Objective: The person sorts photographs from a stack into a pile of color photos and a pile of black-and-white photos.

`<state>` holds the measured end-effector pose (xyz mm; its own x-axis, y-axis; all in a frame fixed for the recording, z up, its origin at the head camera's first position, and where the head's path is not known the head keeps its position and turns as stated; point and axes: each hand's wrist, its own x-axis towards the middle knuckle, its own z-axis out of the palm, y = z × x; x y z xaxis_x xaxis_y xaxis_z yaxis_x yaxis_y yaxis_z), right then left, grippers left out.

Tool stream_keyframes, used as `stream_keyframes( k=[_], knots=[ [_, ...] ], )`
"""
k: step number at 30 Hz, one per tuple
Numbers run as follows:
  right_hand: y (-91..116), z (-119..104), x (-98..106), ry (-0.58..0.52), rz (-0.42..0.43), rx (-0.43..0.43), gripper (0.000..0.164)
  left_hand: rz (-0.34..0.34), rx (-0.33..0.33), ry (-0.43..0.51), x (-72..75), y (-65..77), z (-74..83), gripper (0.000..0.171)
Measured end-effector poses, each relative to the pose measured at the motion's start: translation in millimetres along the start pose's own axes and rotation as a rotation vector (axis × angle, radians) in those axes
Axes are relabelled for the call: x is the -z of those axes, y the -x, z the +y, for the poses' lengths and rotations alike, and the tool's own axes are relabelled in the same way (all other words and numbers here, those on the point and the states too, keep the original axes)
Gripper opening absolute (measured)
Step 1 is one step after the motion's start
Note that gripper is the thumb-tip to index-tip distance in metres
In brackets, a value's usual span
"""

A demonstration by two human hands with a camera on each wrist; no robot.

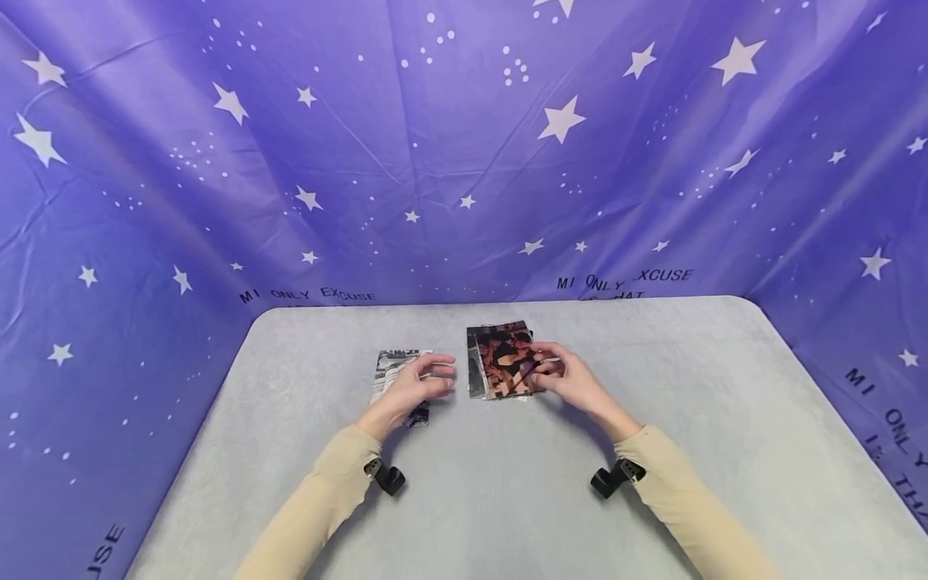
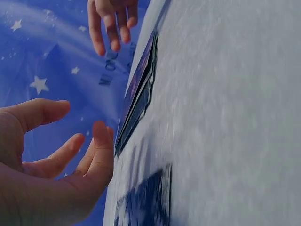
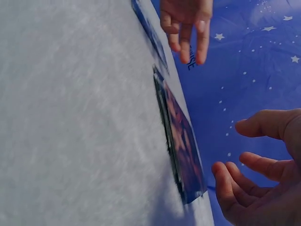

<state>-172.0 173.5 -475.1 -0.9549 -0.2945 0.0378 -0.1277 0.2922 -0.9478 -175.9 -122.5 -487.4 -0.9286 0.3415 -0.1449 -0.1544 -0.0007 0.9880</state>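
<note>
Stack of picture cards (image 1: 474,379) lies between the left hand (image 1: 410,391) and the right hand (image 1: 576,383), nearer the right, its edges uneven and its reddish-brown top card (image 1: 507,364) face up. The right hand is poised just above the stack's right edge, its fingers bent and parted, gripping nothing. The left hand has its thumb and fingers apart too, likewise holding nothing; below it lies a black-and-white card (image 1: 387,366), partly hidden by it. Both cards and stack rest on a grey table (image 1: 493,491). Beyond the hands hangs a blue-purple curtain (image 1: 435,161) with white stars.
</note>
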Motion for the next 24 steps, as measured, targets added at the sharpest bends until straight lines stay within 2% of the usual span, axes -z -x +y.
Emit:
stream_keyframes(
  k=[8,17,24],
  knots=[
    [-5.4,15.9,-0.5,0.053,0.026,-0.008,0.057,0.023,0.003,0.058,-19.9,-11.8,-3.3,0.055],
    [-5.3,15.0,-6.1,-0.058,0.105,-0.062,0.052,0.045,0.010,0.110,-33.7,-24.1,-11.6,0.054],
    [-6.1,22.4,-9.0,-0.080,0.151,-0.051,0.047,0.046,0.033,0.083,-40.9,-29.5,-13.5,0.053]
  ],
)
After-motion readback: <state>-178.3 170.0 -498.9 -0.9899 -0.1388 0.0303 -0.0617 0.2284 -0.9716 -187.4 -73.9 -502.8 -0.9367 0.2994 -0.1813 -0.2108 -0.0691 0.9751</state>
